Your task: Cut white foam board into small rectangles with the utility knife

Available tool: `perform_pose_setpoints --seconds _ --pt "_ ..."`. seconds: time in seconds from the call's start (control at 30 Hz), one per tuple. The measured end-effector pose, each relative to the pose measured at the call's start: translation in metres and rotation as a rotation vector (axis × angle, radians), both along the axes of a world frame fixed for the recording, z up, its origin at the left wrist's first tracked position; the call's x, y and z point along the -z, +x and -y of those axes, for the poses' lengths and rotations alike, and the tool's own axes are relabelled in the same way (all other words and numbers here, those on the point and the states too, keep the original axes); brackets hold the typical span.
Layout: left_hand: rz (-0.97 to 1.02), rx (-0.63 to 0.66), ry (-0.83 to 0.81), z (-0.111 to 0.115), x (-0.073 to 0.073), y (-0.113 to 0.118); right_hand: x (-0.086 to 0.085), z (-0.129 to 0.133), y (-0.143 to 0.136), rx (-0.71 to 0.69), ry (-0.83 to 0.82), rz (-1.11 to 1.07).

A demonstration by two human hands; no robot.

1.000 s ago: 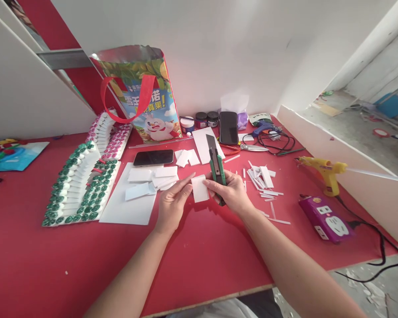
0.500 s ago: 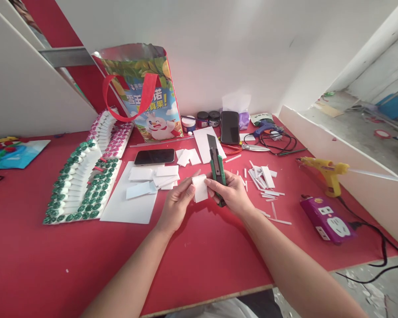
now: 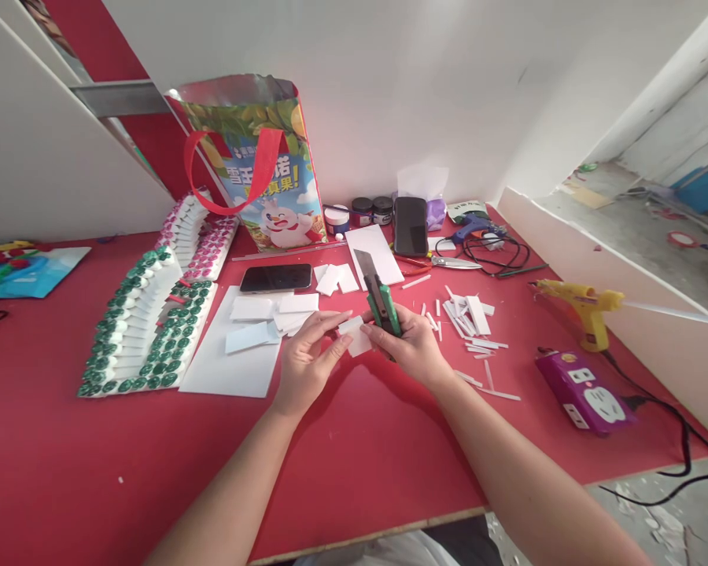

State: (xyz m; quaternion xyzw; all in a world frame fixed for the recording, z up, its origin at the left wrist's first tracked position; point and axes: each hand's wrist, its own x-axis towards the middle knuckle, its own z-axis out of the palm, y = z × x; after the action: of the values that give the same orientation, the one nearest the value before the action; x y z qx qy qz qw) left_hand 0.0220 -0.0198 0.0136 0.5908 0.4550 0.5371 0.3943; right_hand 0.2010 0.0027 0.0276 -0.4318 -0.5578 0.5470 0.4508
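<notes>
Between my two hands, above the red table, is a small white foam board piece (image 3: pixel 357 339). My left hand (image 3: pixel 311 358) pinches its left edge between thumb and fingers. My right hand (image 3: pixel 410 346) grips a green utility knife (image 3: pixel 383 303), its blade out and pointing up and away, while the thumb touches the right side of the white piece. Left of my hands, several cut white pieces (image 3: pixel 252 338) lie on a larger white board (image 3: pixel 218 365). Thin white offcut strips (image 3: pixel 461 318) are scattered to the right.
A yellow glue gun (image 3: pixel 587 303) and a purple power socket box (image 3: pixel 584 393) stand at the right, with a black cable. Farther back are a printed bag (image 3: pixel 271 189), two phones, paint jars and scissors (image 3: pixel 460 263). Decorated green and pink panels (image 3: pixel 153 330) stand at the left.
The white piece has turned and tilted between my fingers. The knife has tipped a little to the left, and my left hand's fingers have shifted on the piece.
</notes>
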Motion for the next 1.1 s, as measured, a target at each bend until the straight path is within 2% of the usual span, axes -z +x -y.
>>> perform_pose_setpoints --seconds 0.23,0.47,0.7,0.97,1.1 --pt "-0.101 -0.03 0.136 -0.0013 0.0019 -0.0005 0.0001 0.0011 -0.002 0.014 0.007 0.049" --pt "-0.102 -0.039 0.165 -0.0024 0.0024 -0.0006 0.0023 0.0002 -0.001 0.005 0.043 0.069" --pt "-0.061 -0.005 0.107 -0.0008 0.0011 -0.0011 -0.0003 0.0018 0.0 0.0 0.09 0.162" --pt "0.019 0.066 0.013 -0.0022 -0.0013 -0.0019 -0.0005 0.0034 0.0011 -0.037 0.201 0.394" --pt "0.015 0.075 -0.014 -0.0034 -0.0008 -0.0033 -0.001 0.0035 0.0005 -0.035 0.202 0.406"
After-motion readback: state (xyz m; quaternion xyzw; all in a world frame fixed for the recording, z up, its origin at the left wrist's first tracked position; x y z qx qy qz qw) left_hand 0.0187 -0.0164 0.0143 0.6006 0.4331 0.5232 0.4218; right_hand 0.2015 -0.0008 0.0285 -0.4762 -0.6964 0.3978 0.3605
